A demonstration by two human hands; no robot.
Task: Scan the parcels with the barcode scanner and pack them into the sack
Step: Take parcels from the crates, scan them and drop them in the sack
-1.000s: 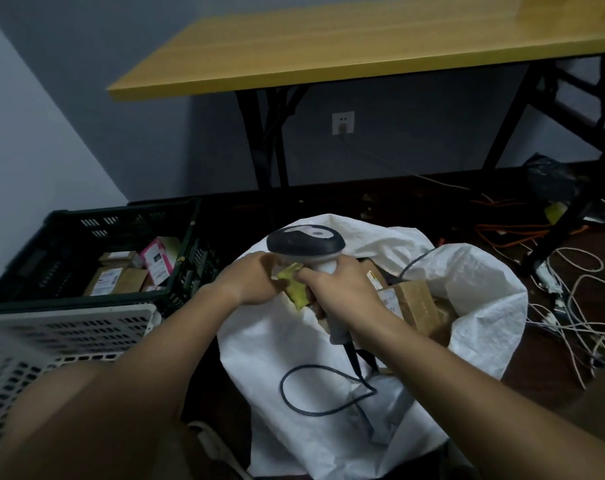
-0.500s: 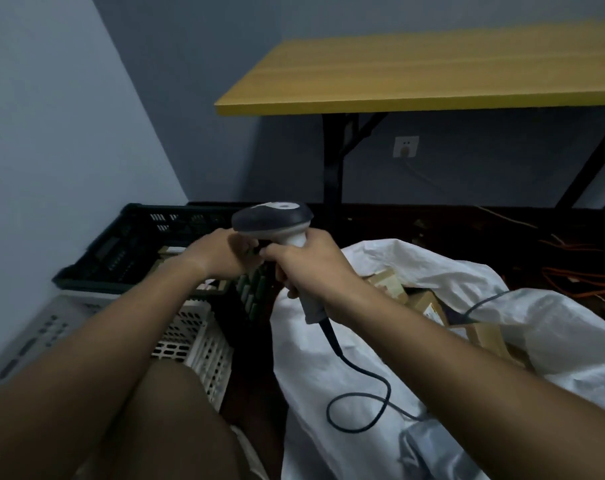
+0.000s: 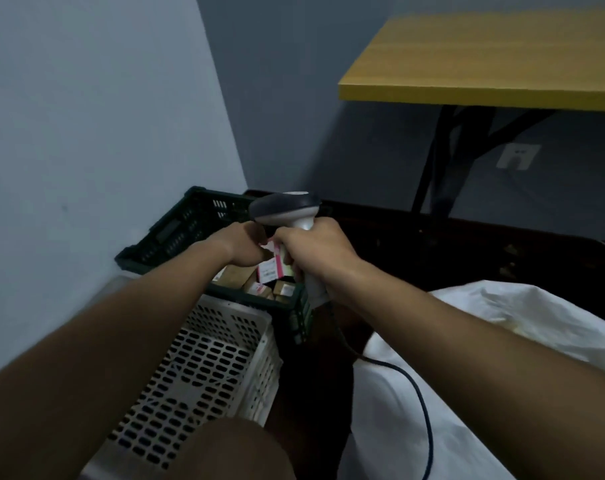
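1. Right hand: fingers wrapped round the handle of the scanner, gripping it. The scanner's dark head sits above both hands; its pale handle runs down through the fist.
2. Cable: a dark lead leaves the base of the handle and runs down across the sack.
3. Left hand: held over the dark crate, just beside the right hand, fingers curled downward. The fingertips are hidden, so it cannot be told whether they grasp a parcel.
4. Pink box: a pink-and-white parcel sits directly below and between the two hands, inside the dark crate. Contact with either hand cannot be confirmed.
5. Dark crate: stands in the corner against the wall. It holds several brown parcels with white labels, alongside the pink box.
6. White crate: a perforated crate, nearer the camera and touching the dark crate's near edge.
7. Sack: white, lower right, beneath the right forearm. Its contents are not visible.
8. Table: yellow top on black legs, upper right, with a wall socket behind the legs.
9. Knee: bare, at the bottom edge.
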